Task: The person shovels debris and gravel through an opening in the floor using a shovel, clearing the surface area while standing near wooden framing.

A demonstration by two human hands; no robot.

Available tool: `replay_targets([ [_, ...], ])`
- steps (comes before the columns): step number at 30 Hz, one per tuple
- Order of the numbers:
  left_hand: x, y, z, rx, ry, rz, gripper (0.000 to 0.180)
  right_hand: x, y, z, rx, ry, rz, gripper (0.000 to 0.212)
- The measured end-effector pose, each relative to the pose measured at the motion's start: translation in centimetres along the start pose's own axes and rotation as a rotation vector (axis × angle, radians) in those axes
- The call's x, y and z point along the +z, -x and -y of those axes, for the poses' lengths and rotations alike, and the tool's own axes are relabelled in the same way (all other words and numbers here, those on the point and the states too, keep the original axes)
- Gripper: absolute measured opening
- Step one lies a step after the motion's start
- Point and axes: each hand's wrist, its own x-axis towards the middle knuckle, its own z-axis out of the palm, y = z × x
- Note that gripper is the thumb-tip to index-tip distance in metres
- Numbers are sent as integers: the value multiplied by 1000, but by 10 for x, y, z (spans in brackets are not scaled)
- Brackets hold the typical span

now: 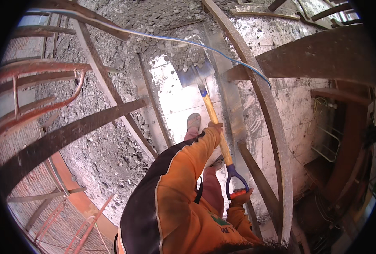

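A shovel (pixel 223 144) with a wooden shaft, blue blade and blue D-shaped handle reaches away from my body. My left hand (pixel 215 128) is wrapped round the middle of its shaft. At the near end, my right hand (pixel 241 197) grips the red-and-blue D-handle. Grey rubble (pixel 188 57) lies over the front of the blade (pixel 191 77), hiding its tip. The blade rests low over pale floor tiles (pixel 183 103), at the edge of a spread of loose grey rubble (pixel 150 21).
Wooden beams cross at both sides, including a dark plank (pixel 69 133) at left and a long post (pixel 277 144) at right. A blue-white cable (pixel 171 38) spans the far side. Red metal frames (pixel 40 67) stand left. My sandalled foot (pixel 194 121) is beside the shaft.
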Motion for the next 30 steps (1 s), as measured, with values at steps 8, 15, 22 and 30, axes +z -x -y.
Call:
replay_targets([
  [8, 4, 157, 174, 30, 424, 74, 19, -211, 34, 87, -46, 177, 28, 46],
  [15, -52, 292, 281, 24, 908, 417, 13, -316, 70, 169, -824, 644, 565, 65],
  [22, -154, 337, 286, 277, 1187, 184, 11, -264, 68, 138, -1132, 450, 1124, 50],
  [30, -52, 312, 327, 43, 710, 264, 10, -405, 18, 116, -179, 396, 424, 54],
])
